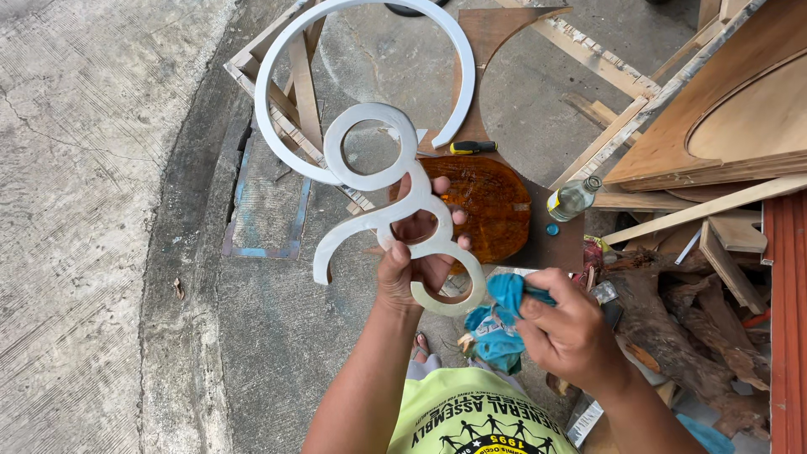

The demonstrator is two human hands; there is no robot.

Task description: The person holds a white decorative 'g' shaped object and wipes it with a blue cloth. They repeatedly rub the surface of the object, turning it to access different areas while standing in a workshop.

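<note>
Seen from above, our left hand [412,252] holds up a grey scroll cutout [370,151], fingers curled through its lower loops and clamped on the narrow stem between them, so that the piece hangs in the air over the concrete floor [101,210] with its big open ring at the far end. Our right hand [567,332], just to the right and nearer, is bunched around a blue rag [500,324], thumb and fingers pinching the cloth tight; the rag sits just beside the cutout's nearest loop (whether the two touch, we cannot tell). Beyond the cutout lies a glossy brown wooden slab [492,206] on a dark board, with a yellow-handled screwdriver [472,148] at its far edge and a clear bottle [574,199] just to its right. Plywood panels [714,109] and wood scraps are stacked at right, and a timber frame [294,84] stands at far left of the cutout.
</note>
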